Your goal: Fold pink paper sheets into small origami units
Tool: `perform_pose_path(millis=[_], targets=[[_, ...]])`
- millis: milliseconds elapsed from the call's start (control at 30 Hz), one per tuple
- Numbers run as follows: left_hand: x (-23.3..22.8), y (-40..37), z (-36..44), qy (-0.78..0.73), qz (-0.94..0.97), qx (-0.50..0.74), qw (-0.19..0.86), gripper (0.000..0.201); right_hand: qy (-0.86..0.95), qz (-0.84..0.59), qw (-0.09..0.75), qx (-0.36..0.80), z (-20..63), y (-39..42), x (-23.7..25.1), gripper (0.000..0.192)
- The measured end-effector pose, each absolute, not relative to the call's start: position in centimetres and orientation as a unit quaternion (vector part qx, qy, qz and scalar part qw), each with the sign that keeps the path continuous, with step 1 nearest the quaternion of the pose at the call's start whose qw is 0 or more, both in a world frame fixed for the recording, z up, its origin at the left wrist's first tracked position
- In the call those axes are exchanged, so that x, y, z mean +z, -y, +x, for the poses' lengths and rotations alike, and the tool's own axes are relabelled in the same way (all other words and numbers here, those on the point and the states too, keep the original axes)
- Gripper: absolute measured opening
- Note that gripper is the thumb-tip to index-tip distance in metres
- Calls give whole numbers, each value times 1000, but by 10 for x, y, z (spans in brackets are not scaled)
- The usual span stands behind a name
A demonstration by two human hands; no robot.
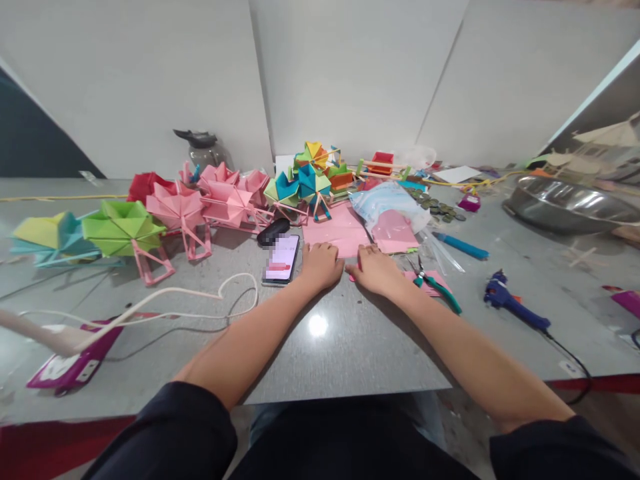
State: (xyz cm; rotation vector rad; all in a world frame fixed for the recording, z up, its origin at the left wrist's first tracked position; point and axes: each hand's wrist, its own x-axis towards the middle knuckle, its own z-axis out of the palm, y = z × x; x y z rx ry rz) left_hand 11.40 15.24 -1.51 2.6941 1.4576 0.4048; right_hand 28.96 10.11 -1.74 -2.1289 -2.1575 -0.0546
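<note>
Both of my hands rest at the near edge of a pink paper sheet (pixel 336 233) lying on the grey table (pixel 320 347). My left hand (pixel 320 265) has its fingers curled down on the sheet's near left part. My right hand (pixel 376 268) presses the sheet's near right corner, fingers bent. Whether either hand pinches the paper is hard to tell. A phone (pixel 281 259) with a lit screen lies just left of my left hand. Green-handled scissors (pixel 434 285) lie just right of my right hand.
Folded paper models in pink (pixel 200 203), green (pixel 123 227) and mixed colours (pixel 305 183) line the back. A plastic bag of pink paper (pixel 393 213), coins (pixel 440 207), a blue pen (pixel 460 245), a blue glue gun (pixel 515 307), a metal bowl (pixel 565 203) and a white cable (pixel 165 300) surround the work spot.
</note>
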Motion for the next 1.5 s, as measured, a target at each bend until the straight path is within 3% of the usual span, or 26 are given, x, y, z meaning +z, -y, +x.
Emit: perform_pose_path(millis=[233,400,633,867,1133,1333,1500], targets=[[-10,-156,117,-483,866,126,13,33,710,-700,72,-2,291,-101,-18,70],[-8,-158,117,-487,865,120,7,32,718,-691,84,11,287,-101,-17,59],[-6,-158,118,-488,865,119,-9,37,718,-689,97,18,286,-102,-20,68],[-7,-160,116,-483,868,113,-21,39,737,-668,99,6,287,-93,-12,45],[-10,-162,113,-472,870,141,-29,34,760,-641,94,-51,286,-94,-8,38],[7,-142,102,-484,849,206,-51,42,774,-618,118,-74,298,-85,22,38],[44,-128,83,-489,842,228,-29,24,791,-569,206,-93,323,-67,52,38]])
